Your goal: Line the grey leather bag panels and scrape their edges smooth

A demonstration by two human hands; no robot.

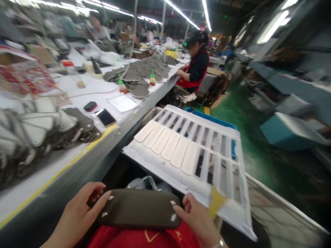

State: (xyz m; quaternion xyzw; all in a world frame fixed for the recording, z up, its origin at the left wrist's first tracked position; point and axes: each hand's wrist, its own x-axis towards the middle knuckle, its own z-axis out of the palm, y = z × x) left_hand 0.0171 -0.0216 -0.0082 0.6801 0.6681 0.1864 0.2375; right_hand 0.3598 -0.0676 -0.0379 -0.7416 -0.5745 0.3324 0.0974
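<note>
While left hand [86, 207] and right hand [198, 215] pinch opposite ends, the dark panel [141, 208] sits above red cloth [134, 238] | near white rack [148, 159] | even grip, clear of shiny tabs [173, 217], should keep it level

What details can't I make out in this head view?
All in the head view:
- Dark olive, rounded rectangular panel: underside turned away from the camera.
- Right hand: some fingers hidden behind its thumb side.
- Stacked grey-and-white pieces: blurred, cut off by the picture's left edge.
- White slatted tray: partly hides what lies beneath.
</note>
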